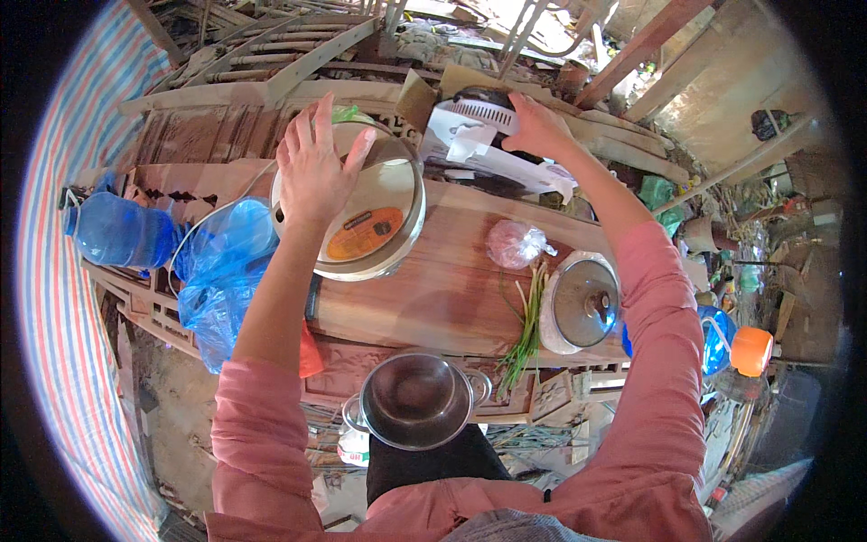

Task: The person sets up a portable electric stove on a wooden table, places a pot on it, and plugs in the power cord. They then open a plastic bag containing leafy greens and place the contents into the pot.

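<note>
My left hand [316,167], open with its fingers spread, is over the far left rim of a round cream-coloured appliance or container [388,194] bearing an oval orange label. Whether the palm touches it cannot be seen. At the back, my right hand [539,129] grips the right end of a white box-shaped thing [452,135] with a row of slots, its thumb and fingers about the corner. A dark object shows behind the slots, and an open cardboard flap [417,98] stands beside it. Nearest to me is a two-handled metal pot [415,400], above my lap.
On the wooden bench [406,307] lie spring onions [522,334], a knotted pinkish plastic bag [517,244] and a glass-lidded white bowl [582,303]. Blue plastic bags [226,280] and a large blue bottle [122,230] are at left. An orange-topped container [750,350] is at right.
</note>
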`<act>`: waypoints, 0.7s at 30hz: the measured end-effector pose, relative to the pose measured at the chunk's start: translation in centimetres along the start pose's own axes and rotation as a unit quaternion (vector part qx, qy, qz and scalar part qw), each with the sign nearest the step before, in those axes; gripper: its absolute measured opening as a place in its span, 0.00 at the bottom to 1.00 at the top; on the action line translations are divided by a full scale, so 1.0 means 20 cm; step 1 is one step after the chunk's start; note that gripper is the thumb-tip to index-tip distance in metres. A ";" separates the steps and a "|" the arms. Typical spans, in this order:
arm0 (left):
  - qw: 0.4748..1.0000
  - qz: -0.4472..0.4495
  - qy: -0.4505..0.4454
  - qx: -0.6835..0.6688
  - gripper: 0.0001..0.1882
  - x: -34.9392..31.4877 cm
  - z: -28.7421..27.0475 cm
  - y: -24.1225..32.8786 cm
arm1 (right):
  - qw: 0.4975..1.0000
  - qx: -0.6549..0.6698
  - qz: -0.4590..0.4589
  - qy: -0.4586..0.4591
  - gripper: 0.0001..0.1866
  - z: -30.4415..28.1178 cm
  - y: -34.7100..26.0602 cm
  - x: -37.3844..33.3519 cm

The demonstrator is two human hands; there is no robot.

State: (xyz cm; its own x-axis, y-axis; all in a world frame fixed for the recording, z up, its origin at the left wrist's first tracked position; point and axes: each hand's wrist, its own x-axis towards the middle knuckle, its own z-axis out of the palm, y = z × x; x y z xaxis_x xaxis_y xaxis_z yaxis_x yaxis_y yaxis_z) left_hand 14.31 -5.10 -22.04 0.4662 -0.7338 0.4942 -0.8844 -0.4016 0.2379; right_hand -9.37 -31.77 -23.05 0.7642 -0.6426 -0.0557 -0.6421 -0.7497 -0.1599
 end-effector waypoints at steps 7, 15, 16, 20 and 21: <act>1.000 -0.004 -0.001 0.007 0.40 0.00 0.02 -0.01 | 0.991 0.093 -0.016 0.097 0.45 -0.46 -0.07 -0.14; 0.999 -0.023 -0.025 0.013 0.40 0.00 0.02 -0.02 | 0.906 0.362 0.025 0.216 0.38 -0.88 -0.11 -0.39; 0.999 -0.025 -0.029 0.011 0.40 0.00 0.02 -0.02 | 0.862 0.471 -0.027 0.184 0.36 -0.92 -0.11 -0.46; 0.997 -0.040 -0.063 0.002 0.41 0.00 0.01 -0.01 | 0.838 0.491 0.016 0.237 0.36 -1.14 -0.10 -0.72; 0.997 -0.040 -0.063 0.002 0.41 0.01 0.01 -0.01 | 0.814 0.523 0.026 0.251 0.35 -1.17 -0.12 -0.80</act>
State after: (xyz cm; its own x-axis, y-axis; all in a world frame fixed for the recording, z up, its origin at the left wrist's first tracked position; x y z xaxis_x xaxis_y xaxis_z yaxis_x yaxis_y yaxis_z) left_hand 14.59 -5.22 -22.16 0.5350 -0.7620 0.3649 -0.8441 -0.4635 0.2696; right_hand -21.54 -23.42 1.35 0.4472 -0.8500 0.2784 -0.0683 -0.3429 -0.9369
